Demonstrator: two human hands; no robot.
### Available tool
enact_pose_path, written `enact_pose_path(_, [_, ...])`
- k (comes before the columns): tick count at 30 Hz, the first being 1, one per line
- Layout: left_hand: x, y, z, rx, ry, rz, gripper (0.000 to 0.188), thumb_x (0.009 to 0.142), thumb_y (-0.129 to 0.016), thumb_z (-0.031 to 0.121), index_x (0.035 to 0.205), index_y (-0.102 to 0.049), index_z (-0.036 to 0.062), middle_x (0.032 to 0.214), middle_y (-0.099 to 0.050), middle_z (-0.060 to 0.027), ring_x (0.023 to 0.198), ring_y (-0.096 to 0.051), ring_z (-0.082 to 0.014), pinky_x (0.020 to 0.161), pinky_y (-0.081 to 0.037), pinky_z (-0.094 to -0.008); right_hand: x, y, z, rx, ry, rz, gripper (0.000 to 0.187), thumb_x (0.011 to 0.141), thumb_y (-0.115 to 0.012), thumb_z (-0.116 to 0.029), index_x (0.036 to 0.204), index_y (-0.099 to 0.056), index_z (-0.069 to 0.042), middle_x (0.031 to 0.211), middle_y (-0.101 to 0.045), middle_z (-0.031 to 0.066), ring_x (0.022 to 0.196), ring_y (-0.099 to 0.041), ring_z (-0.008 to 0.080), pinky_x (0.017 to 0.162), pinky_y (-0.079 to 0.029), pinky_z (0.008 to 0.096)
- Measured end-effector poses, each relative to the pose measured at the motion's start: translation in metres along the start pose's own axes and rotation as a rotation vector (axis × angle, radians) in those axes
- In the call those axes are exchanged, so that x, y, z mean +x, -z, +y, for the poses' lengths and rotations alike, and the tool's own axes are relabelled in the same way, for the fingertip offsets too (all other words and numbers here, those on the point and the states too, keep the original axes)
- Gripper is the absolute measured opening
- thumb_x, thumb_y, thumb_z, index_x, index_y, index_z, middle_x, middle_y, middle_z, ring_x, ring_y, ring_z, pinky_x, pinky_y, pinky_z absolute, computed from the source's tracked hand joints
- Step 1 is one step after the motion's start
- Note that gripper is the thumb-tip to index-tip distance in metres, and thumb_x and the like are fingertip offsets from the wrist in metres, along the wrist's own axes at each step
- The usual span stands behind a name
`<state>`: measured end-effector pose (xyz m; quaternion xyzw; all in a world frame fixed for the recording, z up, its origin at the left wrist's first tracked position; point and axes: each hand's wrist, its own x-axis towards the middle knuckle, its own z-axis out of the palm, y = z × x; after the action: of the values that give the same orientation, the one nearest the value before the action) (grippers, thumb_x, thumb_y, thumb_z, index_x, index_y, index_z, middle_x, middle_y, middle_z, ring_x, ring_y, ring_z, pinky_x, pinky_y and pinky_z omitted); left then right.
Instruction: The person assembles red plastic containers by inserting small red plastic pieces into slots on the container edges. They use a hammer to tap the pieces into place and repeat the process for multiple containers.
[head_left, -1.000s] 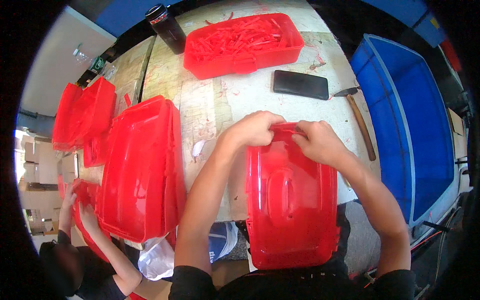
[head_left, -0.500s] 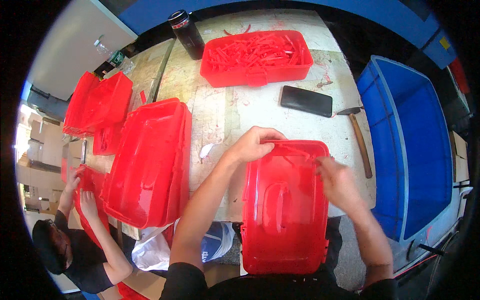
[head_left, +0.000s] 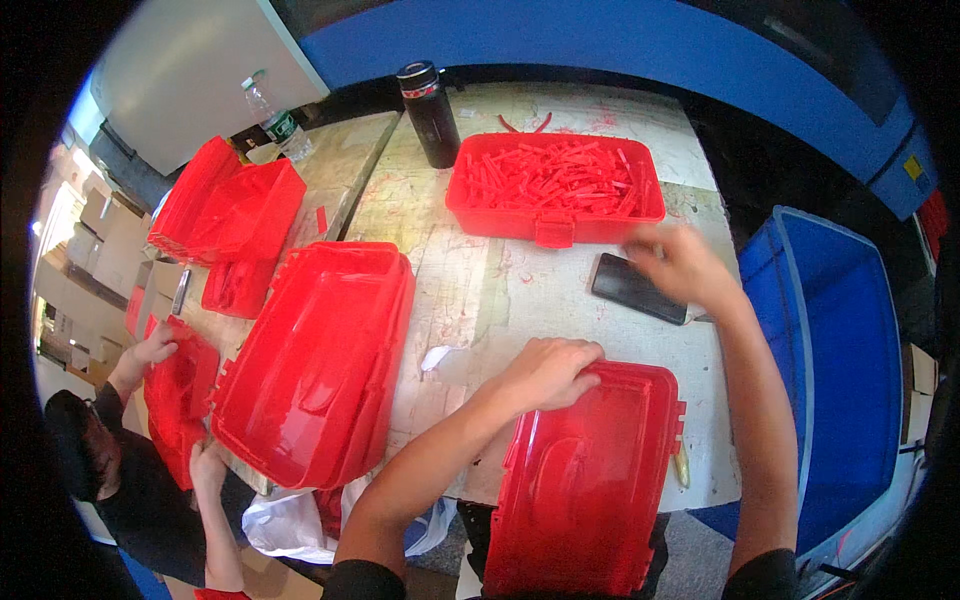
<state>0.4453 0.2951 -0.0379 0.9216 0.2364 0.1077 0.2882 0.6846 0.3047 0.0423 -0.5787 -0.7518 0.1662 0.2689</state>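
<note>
A red plastic lid (head_left: pixel 590 480), glossy and with a raised oval in its middle, lies tilted at the near edge of the table, close to my body. The fingers of my left hand (head_left: pixel 555 372) are closed over its far rim. My right hand (head_left: pixel 675 265) is in the air over a black phone (head_left: pixel 637 290), close to the front right corner of a red box (head_left: pixel 500 222) heaped with thin red plastic strips (head_left: pixel 560 175). Its fingers look curled but are smeared by motion, so whether they hold anything is unclear.
Stacked red lids (head_left: pixel 310 370) lie to the left, with red boxes (head_left: pixel 235 205) behind them. A black flask (head_left: pixel 430 115) and plastic bottle (head_left: pixel 277 118) stand farther back. On the right is a blue crate (head_left: pixel 845 380). A co-worker (head_left: pixel 135 480) handles a red piece at far left.
My right hand has left the lid's right edge and moved away toward the box of strips. My left hand stays on the far rim. The whole view has shifted.
</note>
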Motion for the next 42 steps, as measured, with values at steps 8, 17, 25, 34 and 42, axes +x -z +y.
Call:
enact_pose_path(8, [-0.012,-0.006,-0.014,-0.364,0.156,0.27,0.031,0.086,-0.064,0.002,0.117,-0.061,0.0027,0.108,-0.068,-0.0164,0.105,-0.067,-0.0287,0.09,-0.052,-0.0342,0.143,-0.074,0.123,-0.382,-0.117,-0.094,0.032,0.081,-0.06,-0.011,0.111,-0.07,-0.01,0.106,-0.069,0.02,0.101,-0.066,0.038,0.087,-0.052,0.048])
enact_pose_path(17, [-0.006,0.008,0.012,0.314,-0.226,0.105,0.044,0.083,-0.06,0.01,0.126,-0.061,0.0033,0.136,-0.055,-0.0158,0.128,-0.051,-0.0302,0.109,-0.038,-0.0465,0.106,-0.049,0.087,-0.136,0.176,0.604,0.019,0.093,-0.059,-0.014,0.108,-0.064,-0.004,0.094,-0.069,0.0171,0.087,-0.067,0.0344,0.079,-0.052,0.0421])
enact_pose_path(25, [0.015,-0.008,0.059,0.392,-0.38,0.039,0.053,0.079,-0.059,0.011,0.131,-0.055,0.0041,0.147,-0.045,-0.0174,0.141,-0.037,-0.0307,0.115,-0.028,-0.0542,-0.111,0.001,-0.023,0.645,-0.569,0.574,0.022,0.101,-0.054,-0.024,0.109,-0.066,-0.007,0.068,-0.049,-0.0073,0.056,-0.04,0.0002,0.047,-0.029,0.0179])
enact_pose_path(34, [0.052,-0.043,0.054,0.697,-0.526,-0.147,0.011,0.08,-0.059,0.012,0.089,-0.064,0.0142,0.087,-0.064,-0.0053,0.092,-0.063,-0.0243,0.084,-0.049,-0.0463,-0.297,-0.006,-0.063,1.438,-0.488,0.558,0.033,0.097,-0.057,-0.013,0.127,-0.055,0.0,0.089,-0.064,0.012,0.071,-0.063,0.0159,0.058,-0.047,0.0242])
enact_pose_path(42, [-0.046,0.049,-0.039,0.615,0.313,-0.21,0.024,0.078,-0.074,0.019,0.097,-0.068,0.005,0.094,-0.069,-0.0212,0.093,-0.067,-0.0399,0.081,-0.053,-0.0484,-0.351,-0.011,-0.071,1.916,-0.105,0.243,0.079,0.082,-0.069,-0.02,0.143,-0.032,0.013,0.138,-0.046,0.038,0.127,-0.054,0.0419,0.093,-0.054,0.042])
